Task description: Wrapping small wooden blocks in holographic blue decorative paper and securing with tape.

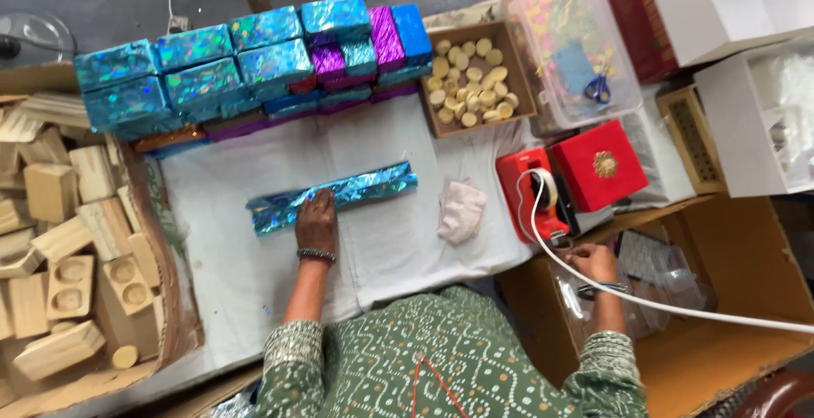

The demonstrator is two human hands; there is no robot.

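A long folded strip of blue holographic foil [339, 193] lies on the white sheet [237, 248]. My left hand [315, 219] rests flat on the strip's middle, fingers spread, with a beaded bracelet on the wrist. My right hand [591, 261] reaches into an open cardboard box [729, 299] on the right. Its fingers are curled among clear plastic packets [661, 278], just below a white cable [678, 308]. Whether it grips anything is hidden.
Foil-wrapped blue and purple boxes [254, 62] are stacked at the back. Beside them are a carton of round wooden discs [471, 79] and a clear tub with scissors [577, 45]. A red device [530, 193], a red box [598, 164], a crumpled cloth [462, 210] and wooden blocks [68, 240] also surround the sheet.
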